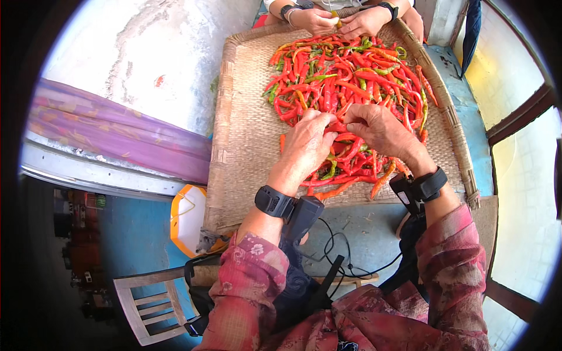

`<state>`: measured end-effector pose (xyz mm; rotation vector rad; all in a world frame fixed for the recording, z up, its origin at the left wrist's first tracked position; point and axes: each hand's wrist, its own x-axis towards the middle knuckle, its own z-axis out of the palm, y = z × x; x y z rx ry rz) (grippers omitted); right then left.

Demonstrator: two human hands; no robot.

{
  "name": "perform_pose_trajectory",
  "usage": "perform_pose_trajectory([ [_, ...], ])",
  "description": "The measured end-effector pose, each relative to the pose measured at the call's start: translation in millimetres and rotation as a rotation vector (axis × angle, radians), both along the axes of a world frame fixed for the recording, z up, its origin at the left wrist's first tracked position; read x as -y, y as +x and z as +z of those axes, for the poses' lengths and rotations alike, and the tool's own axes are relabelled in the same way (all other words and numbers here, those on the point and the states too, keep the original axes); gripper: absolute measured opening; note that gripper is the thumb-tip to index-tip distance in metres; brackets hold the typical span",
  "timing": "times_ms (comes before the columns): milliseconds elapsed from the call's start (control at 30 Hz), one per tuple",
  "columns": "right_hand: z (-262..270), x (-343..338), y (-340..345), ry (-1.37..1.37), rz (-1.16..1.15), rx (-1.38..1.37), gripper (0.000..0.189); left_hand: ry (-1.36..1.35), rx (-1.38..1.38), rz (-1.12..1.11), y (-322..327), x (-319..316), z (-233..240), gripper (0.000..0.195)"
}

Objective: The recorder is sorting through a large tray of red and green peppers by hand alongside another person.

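Note:
Red, orange and green chili peppers (347,83) lie in a broad heap on a woven bamboo tray (246,87). Over the near part of the heap, my left hand (309,142) has its thumb and fingers closed on a red chili pepper (337,126). My right hand (382,129) is just beside it, thumb and forefinger pinched near that pepper's end. Whether a stem sits between those right fingertips is too small to tell. Under both hands, part of the heap is hidden.
Across the tray, another person's hands (340,22) hold a small yellowish-green thing. A wooden chair (151,305) and an orange-rimmed white container (189,219) are at lower left. Black cables (347,259) hang below the tray. A folded umbrella (472,37) hangs by the window at right.

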<state>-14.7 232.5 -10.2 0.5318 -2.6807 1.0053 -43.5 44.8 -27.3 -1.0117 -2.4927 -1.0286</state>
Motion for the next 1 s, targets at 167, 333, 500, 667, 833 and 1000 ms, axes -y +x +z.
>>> perform_pose_trajectory([
  [167,8,-20,2,-0.200,0.107,0.363,0.017,-0.145,0.094,-0.013,-2,1,1,0.020],
  [333,28,-44,1,-0.324,-0.193,0.366,0.026,-0.142,0.067,0.033,2,-4,-2,0.022],
  [500,-1,-47,-22,-0.378,-0.419,0.001,0.034,-0.248,-0.021,-0.030,13,-21,-21,0.039],
  [667,-34,-29,-15,0.115,-0.382,0.171,0.028,-0.433,0.010,-0.112,27,-24,-19,0.047],
  [833,-50,-25,-15,0.070,-0.382,0.157,0.025,-0.458,-0.064,-0.076,27,-19,-9,0.032],
  [1000,-35,-9,-18,0.105,-0.407,0.198,0.031,-0.438,0.031,0.011,14,13,-2,0.027],
])
